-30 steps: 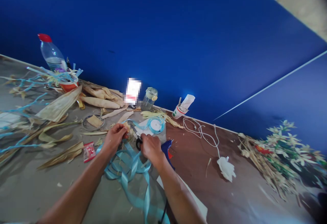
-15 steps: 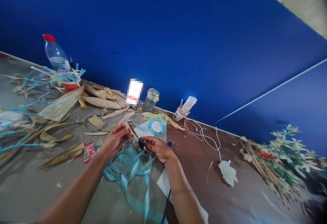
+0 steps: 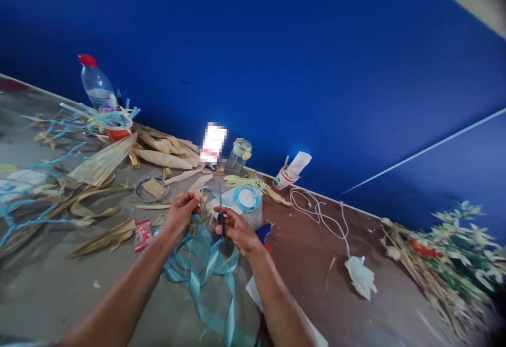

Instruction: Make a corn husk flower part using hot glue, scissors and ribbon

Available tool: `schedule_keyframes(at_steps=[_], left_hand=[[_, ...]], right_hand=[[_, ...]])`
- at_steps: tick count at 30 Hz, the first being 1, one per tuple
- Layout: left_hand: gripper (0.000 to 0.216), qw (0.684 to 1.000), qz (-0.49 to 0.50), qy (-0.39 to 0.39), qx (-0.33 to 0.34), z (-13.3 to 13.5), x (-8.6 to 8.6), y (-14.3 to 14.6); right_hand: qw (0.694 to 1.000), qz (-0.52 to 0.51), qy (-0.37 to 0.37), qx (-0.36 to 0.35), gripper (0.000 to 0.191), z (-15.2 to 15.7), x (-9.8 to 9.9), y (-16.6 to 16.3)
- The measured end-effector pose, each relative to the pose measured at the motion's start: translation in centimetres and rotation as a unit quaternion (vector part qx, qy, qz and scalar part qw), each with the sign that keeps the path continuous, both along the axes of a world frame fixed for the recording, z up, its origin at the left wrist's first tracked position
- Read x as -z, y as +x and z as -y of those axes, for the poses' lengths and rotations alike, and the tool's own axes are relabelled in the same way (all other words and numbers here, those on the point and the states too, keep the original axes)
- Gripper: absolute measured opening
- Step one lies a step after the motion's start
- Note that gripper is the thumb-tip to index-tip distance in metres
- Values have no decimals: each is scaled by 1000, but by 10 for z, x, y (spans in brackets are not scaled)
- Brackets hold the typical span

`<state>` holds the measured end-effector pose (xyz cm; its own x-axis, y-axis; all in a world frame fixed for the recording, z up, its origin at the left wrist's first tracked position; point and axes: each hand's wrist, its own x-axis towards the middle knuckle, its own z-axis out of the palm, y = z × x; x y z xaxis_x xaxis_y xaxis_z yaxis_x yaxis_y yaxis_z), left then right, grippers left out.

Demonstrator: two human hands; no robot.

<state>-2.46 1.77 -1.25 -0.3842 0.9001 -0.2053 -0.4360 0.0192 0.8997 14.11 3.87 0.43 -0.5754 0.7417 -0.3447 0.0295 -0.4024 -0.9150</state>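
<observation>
My right hand (image 3: 237, 228) is closed on a pair of black-handled scissors (image 3: 221, 215), whose blades point up and away from me. My left hand (image 3: 179, 215) pinches a small piece of dried corn husk (image 3: 196, 195) just left of the blades. Both hands hover over a loose tangle of light blue ribbon (image 3: 205, 265) lying on the table. A blue ribbon spool (image 3: 247, 198) sits just beyond my right hand. The blue glue gun (image 3: 264, 232) lies right of my right wrist.
Dried corn husks (image 3: 105, 160) and blue strands litter the left of the table. A plastic bottle (image 3: 97, 83), a glass jar (image 3: 239, 155), a paper cup (image 3: 285, 176), a white cable (image 3: 316, 211), a husk flower (image 3: 361, 277) and a flower bundle (image 3: 446, 247) stand around. A blue wall rises behind.
My right hand turned the scissors from slanting left to upright. The left hand stayed on the husk piece. The view shifted slightly to the left.
</observation>
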Motion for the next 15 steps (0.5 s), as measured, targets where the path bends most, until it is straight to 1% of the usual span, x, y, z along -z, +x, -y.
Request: schedule_keyframes(at_steps=[2,5,9,12,15], left_hand=[[25,999,-39,-6,-8,-2,3,-2],[26,997,-75,-8,-21,-3,5,-3],[24,993,-115,-5,-5,-3,2,-3],[20,991,-131,-11,13,-2,0,-2],[19,992,-125,-12,17,-1,0,-1]], right_hand=[[998,21,57,25,50,2,5,-1],[982,94,166,7,42,7,11,-1],[927,200,317,-18,37,14,10,1],[896,245,369,-29,29,17,5,1],[883,266,384,-39,21,20,0,0]])
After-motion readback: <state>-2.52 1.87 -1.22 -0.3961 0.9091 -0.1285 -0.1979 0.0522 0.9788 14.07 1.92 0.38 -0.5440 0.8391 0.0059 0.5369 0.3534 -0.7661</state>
